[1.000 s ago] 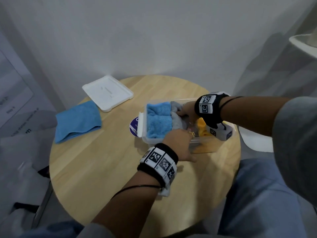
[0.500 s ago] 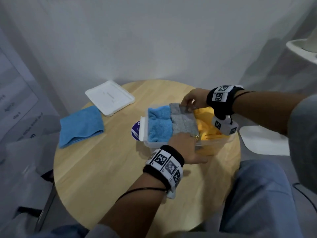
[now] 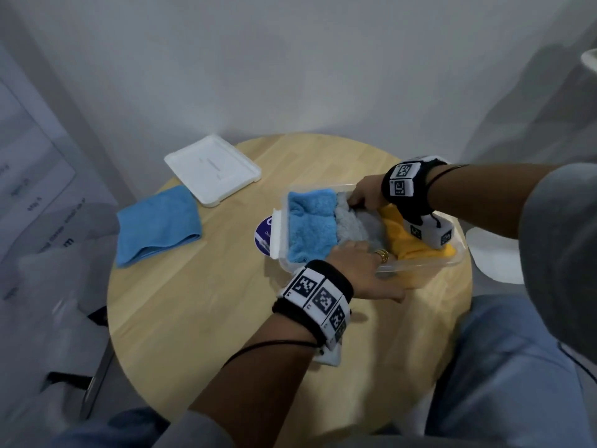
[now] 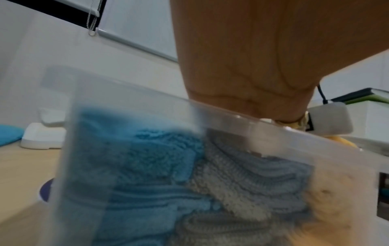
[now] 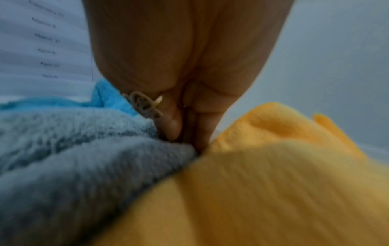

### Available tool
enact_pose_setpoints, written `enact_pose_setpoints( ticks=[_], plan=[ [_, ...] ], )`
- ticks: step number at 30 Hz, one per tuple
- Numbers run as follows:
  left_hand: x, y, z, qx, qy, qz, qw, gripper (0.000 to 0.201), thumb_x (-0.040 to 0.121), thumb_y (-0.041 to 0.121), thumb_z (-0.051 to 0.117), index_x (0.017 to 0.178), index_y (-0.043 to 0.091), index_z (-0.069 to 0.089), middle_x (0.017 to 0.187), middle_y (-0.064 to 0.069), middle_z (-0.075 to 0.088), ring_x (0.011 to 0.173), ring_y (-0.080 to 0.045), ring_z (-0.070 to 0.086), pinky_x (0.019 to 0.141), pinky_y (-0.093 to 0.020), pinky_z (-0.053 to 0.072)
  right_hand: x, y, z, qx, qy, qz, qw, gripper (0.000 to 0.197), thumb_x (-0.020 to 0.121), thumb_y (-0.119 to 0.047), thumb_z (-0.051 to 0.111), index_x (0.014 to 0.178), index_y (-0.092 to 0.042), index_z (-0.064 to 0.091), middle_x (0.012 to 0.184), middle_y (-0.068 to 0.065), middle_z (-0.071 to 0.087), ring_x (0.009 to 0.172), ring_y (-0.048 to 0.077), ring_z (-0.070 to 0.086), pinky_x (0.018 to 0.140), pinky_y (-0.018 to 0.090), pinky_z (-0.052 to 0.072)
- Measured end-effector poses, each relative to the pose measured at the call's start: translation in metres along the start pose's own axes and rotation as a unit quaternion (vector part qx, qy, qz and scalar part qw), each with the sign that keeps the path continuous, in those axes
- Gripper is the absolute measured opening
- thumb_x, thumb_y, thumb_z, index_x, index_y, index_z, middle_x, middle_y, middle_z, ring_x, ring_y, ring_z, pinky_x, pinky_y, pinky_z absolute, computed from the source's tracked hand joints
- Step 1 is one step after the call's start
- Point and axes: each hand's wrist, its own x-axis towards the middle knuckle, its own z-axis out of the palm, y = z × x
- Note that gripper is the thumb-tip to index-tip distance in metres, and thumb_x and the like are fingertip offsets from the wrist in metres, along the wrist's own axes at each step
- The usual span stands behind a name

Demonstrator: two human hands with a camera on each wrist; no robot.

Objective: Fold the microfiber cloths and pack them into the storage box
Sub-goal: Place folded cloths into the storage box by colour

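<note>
On the round, pale wooden table stands the storage box, a clear, thin-walled plastic tub with rounded corners and a white latch on its left end. Three folded microfiber cloths sit in it side by side: a fluffy blue cloth at the left, a nubbly grey cloth in the middle and a smoother yellow cloth at the right, which bulges above the rim. The left hand lies over the near wall of the box, fingers reaching down onto the near end of the grey cloth, thumb stretched along the outside; a gold ring shows on one finger, but the fingertips are hidden in the pile, so whether they pinch or only press cannot be told. The right hand is at the far wall, its fingers held close together and pushed straight down into the seam between grey and yellow — their tips are buried there. Through the blurred wall in the left wrist view the blue and grey cloths show as stacked, ribbed layers. Well to the left lie a second blue cloth, folded flat, and, just behind it, the white lid — a shallow rectangle with raised edges. A round blue sticker is half hidden under the box's left end.
</note>
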Motion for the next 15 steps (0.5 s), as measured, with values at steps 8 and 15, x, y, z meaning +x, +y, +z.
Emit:
enact_pose_setpoints(
  ticks=[8,15],
  plan=[
    [-0.093,-0.097,-0.019,-0.167,0.284,0.003,0.944,0.045,0.08,0.035,0.045,0.121,0.023,0.06,0.124,0.002,0.049,0.116,-0.014,0.041,0.097,-0.03,0.037,-0.058,-0.048,-0.062,0.137,0.274,-0.005,0.952,0.03,0.089,-0.006,0.048,0.112,-0.01,0.068,0.117,0.008,0.067,0.112,0.025,0.057,0.09,0.024,0.04],
    [-0.15,-0.262,-0.006,-0.113,0.313,-0.257,0.907,0.036,0.08,0.002,0.059,0.114,0.012,0.065,0.12,-0.014,0.054,0.117,-0.031,0.048,0.1,-0.036,0.039,-0.022,-0.211,-0.081,0.206,0.286,-0.182,0.918,0.028,0.09,-0.01,0.049,0.111,-0.009,0.068,0.114,0.006,0.068,0.108,0.021,0.059,0.084,0.021,0.038]
  ],
)
